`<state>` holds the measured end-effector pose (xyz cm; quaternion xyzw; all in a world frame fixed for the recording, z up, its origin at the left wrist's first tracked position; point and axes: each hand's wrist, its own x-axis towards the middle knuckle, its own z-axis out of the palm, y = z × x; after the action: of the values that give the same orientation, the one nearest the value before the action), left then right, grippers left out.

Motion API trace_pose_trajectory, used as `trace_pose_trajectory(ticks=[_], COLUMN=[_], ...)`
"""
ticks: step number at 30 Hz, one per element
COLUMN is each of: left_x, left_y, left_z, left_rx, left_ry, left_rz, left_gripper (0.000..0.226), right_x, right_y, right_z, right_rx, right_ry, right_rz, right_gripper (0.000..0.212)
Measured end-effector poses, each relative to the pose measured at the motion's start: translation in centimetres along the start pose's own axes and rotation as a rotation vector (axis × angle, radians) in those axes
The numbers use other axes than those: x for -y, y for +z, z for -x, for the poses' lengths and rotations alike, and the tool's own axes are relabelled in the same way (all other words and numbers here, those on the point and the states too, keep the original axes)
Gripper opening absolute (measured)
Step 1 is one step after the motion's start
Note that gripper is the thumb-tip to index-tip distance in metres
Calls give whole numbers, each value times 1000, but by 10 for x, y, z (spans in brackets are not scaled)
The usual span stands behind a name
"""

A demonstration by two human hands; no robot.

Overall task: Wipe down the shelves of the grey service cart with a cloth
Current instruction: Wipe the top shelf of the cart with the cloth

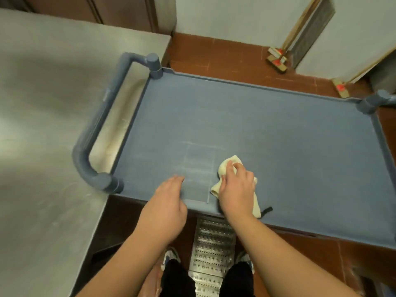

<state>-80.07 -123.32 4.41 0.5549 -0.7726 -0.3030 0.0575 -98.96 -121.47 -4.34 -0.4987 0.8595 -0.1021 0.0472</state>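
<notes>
Pressing cloth [222, 168] on cart shelf [278, 129] — bunched, lengthwise toward person, right hand [235, 189]

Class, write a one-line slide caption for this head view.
Right hand presses cloth on grey cart's top shelf; left hand rests beside it.

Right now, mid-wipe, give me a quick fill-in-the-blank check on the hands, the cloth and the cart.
1. The cream cloth is gripped by the ____ hand.
2. The left hand rests on the cart's top shelf near its ____ edge.
3. The cart's handle lies toward the steel ____ on the person's left.
4. Below the cart's near edge, between the shoes, runs a perforated metal floor ____.

Missing words: right; near; counter; grate
</notes>
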Motion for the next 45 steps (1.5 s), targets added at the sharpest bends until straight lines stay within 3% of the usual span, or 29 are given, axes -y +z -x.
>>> trace_pose_trajectory(ticks=[8,17,20,25,32,38,45], left_x=[98,154,156,144,126,126,91], left_y=[-69,-85,-87,-78,-60,-55,-45], left_z=[42,73,72,71,60,54,42], left_rx=[-89,-122,-136,-134,-56,-58,-48], left_ry=[-65,-159,-172,-169,-118,-129,-66], left_rz=[31,119,118,112,77,58,48], left_gripper=[59,58,57,55,64,62,60], right_x=[182,264,260,235,222,196,133], right_y=[39,55,51,42,34,31,25], right_z=[20,25,19,13,15,21,20], right_rx=[99,202,225,371,426,324,229], right_ry=[-224,-436,-558,-749,-721,-725,-594], right_rz=[-60,-81,-174,-230,-239,-169,-149], right_gripper=[47,59,42,37,36,34,43])
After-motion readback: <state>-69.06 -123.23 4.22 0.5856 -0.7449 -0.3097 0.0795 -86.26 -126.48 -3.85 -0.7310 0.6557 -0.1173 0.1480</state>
